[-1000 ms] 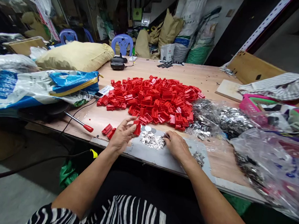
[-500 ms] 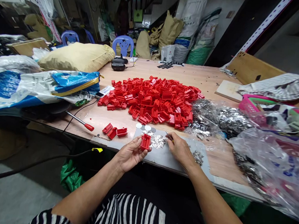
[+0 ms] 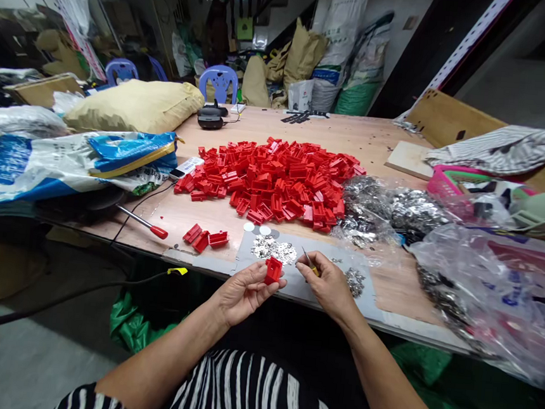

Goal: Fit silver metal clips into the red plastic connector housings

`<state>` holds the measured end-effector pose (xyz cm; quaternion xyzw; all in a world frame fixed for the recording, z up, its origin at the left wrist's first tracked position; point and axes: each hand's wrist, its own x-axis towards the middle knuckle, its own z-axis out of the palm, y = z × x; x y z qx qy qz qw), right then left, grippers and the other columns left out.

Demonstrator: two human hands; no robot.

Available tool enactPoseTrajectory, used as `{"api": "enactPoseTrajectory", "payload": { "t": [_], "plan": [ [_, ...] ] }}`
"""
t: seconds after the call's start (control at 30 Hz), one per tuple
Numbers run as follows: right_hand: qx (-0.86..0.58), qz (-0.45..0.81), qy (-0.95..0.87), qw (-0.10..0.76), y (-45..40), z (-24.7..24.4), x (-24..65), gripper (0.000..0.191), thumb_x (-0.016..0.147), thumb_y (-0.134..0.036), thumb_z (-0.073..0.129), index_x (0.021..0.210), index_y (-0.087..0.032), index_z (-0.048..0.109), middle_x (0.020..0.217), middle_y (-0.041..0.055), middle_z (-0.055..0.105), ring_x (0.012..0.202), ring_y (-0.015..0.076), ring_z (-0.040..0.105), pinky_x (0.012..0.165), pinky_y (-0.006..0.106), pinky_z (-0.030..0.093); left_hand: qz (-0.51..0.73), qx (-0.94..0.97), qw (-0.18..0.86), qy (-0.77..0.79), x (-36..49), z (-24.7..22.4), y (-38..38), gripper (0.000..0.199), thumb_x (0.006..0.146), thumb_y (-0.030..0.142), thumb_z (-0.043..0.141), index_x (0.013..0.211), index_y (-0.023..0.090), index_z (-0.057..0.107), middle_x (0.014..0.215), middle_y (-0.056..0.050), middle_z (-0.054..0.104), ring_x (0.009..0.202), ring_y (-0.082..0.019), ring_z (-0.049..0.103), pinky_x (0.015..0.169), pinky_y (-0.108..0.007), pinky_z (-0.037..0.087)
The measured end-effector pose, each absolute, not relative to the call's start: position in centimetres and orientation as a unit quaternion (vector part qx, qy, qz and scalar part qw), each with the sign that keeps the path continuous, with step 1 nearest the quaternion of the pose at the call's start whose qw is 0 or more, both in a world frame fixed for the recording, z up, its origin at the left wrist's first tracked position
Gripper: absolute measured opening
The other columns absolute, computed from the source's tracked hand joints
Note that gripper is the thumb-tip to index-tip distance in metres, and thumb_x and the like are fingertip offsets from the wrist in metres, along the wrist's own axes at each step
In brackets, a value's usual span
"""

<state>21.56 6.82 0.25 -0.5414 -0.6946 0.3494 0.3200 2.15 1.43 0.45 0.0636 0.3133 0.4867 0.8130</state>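
Observation:
My left hand (image 3: 244,296) grips a small red plastic box (image 3: 273,271) between thumb and fingers, just over the table's front edge. A thin pointed tool with a yellow handle (image 3: 313,269) is in my right hand (image 3: 327,284), its tip pointing up and left. A tiny piece may be pinched at those fingertips; I cannot tell. Silvery small metal pieces (image 3: 275,249) lie in a heap on a grey mat (image 3: 301,286) behind both hands. A second small heap of metal parts (image 3: 354,282) is to the right. Several loose red boxes (image 3: 201,241) lie left of the mat.
A big pile of red boxes (image 3: 274,179) covers the table's middle. Clear bags of metal parts (image 3: 372,207) and a pink basket (image 3: 450,185) stand right. At left are a red-handled tool (image 3: 149,224), a blue-white sack (image 3: 66,164) and a cable (image 3: 128,217).
My left hand has moved slightly right and down, and the red box has tilted. My right hand has drawn back a little from the metal heap, with the tool's tip raised. The view has shifted slightly.

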Motion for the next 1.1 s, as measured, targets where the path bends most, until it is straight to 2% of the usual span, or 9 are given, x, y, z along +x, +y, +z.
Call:
{"api": "enactPoseTrajectory", "payload": {
  "t": [0.1,0.2,0.33,0.47,0.53,0.7,0.8,0.97,1.1],
  "plan": [
    [-0.515,0.404,-0.67,0.351,6.3,0.2,21.2,0.021,0.081,-0.041,0.057,0.082,-0.02,0.059,0.072,-0.0007,0.06,0.062,0.014,0.053,0.06,0.027,0.043,0.48,0.095,0.814,0.314,2.5,0.4,1.1,0.033,0.078,0.014,0.07,0.109,0.007,0.059,0.099,-0.011,0.068,0.086,-0.021,0.072,0.071,-0.017,0.058],
    [-0.515,0.407,-0.667,0.352,5.8,0.0,21.2,0.021,0.081,-0.041,0.056,0.082,-0.02,0.059,0.074,-0.0003,0.061,0.062,0.014,0.053,0.06,0.027,0.043,0.478,0.117,0.81,0.319,2.6,0.2,0.9,0.03,0.078,0.016,0.071,0.106,0.009,0.062,0.097,-0.009,0.068,0.085,-0.019,0.072,0.068,-0.016,0.057],
    [-0.557,0.327,-0.692,0.323,5.5,-0.5,21.8,0.016,0.081,-0.037,0.054,0.082,-0.021,0.059,0.077,0.001,0.065,0.068,0.0164,0.058,0.064,0.028,0.043,0.473,0.132,0.807,0.328,2.6,-0.2,0.6,0.029,0.077,0.019,0.073,0.103,0.011,0.063,0.093,-0.007,0.069,0.08,-0.018,0.072,0.062,-0.015,0.056],
    [-0.587,0.261,-0.708,0.293,5.6,-0.9,22.0,0.013,0.081,-0.033,0.052,0.082,-0.022,0.06,0.078,0.0021,0.069,0.071,0.0187,0.062,0.067,0.029,0.044,0.481,0.133,0.806,0.32,2.6,-0.5,0.2,0.038,0.079,0.022,0.071,0.114,0.014,0.06,0.1,-0.009,0.069,0.086,-0.021,0.072,0.078,-0.026,0.057],
    [-0.589,0.252,-0.714,0.284,5.8,-1.0,21.8,0.012,0.082,-0.032,0.051,0.083,-0.023,0.06,0.082,0.0025,0.071,0.075,0.0195,0.065,0.069,0.029,0.045,0.489,0.124,0.799,0.326,2.7,-0.6,0.0,0.034,0.08,0.024,0.07,0.111,0.012,0.061,0.101,-0.01,0.069,0.087,-0.021,0.071,0.082,-0.028,0.056],
    [-0.584,0.195,-0.741,0.267,6.7,-0.9,22.4,0.014,0.086,-0.025,0.048,0.089,-0.022,0.061,0.093,0.0048,0.073,0.084,0.0203,0.067,0.074,0.03,0.046,0.486,0.114,0.787,0.362,2.9,-0.7,-0.2,0.029,0.08,0.025,0.07,0.103,0.008,0.065,0.1,-0.012,0.07,0.08,-0.021,0.072,0.074,-0.023,0.057],
    [-0.636,0.111,-0.732,0.217,7.6,-0.4,24.6,0.016,0.086,-0.023,0.049,0.092,-0.022,0.064,0.097,0.0064,0.072,0.085,0.0209,0.066,0.073,0.03,0.046,0.481,0.131,0.786,0.366,2.6,-0.6,-0.4,0.031,0.078,0.024,0.071,0.104,0.008,0.066,0.1,-0.012,0.071,0.085,-0.021,0.072,0.08,-0.023,0.055],
    [-0.697,0.023,-0.711,0.089,8.8,0.2,27.8,0.022,0.088,-0.025,0.049,0.1,-0.02,0.067,0.104,0.0101,0.069,0.088,0.0251,0.064,0.068,0.032,0.042,0.459,0.165,0.798,0.354,2.5,-0.3,-0.4,0.041,0.068,0.009,0.078,0.107,0.011,0.065,0.097,-0.008,0.071,0.088,-0.018,0.071,0.086,-0.021,0.052],
    [-0.688,0.016,-0.722,0.069,9.4,0.0,28.0,0.023,0.089,-0.026,0.05,0.104,-0.019,0.067,0.106,0.0097,0.068,0.092,0.0252,0.063,0.068,0.032,0.042,0.458,0.186,0.796,0.351,2.9,-0.2,-0.6,0.032,0.074,0.016,0.075,0.104,0.011,0.067,0.098,-0.008,0.071,0.086,-0.017,0.07,0.089,-0.028,0.052]
  ]
}}
